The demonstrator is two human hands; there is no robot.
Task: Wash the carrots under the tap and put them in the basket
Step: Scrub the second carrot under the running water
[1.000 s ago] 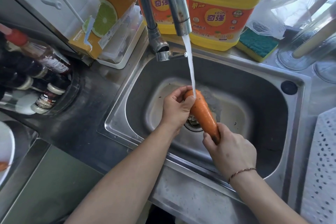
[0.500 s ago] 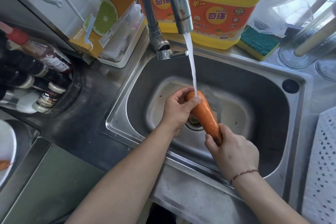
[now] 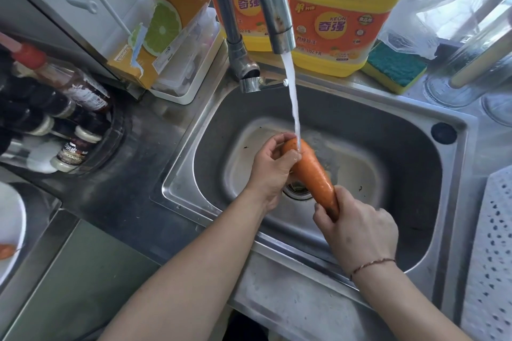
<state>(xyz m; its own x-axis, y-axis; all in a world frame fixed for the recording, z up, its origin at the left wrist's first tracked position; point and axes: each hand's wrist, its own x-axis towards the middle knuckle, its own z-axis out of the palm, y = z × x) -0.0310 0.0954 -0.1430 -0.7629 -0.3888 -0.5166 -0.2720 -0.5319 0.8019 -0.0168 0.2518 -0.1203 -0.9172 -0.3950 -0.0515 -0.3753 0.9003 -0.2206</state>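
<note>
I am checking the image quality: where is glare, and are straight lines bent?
Head view: daylight from the window at upper right washes out that corner; soft glare lies on the sink rim; wide-angle distortion bows the tap and counter edges; the carrot and both hands look sharp.

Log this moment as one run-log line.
phase: washing | carrot under tap stream, over sink | left hand grips thick end | right hand grips tip | basket: not identified
</note>
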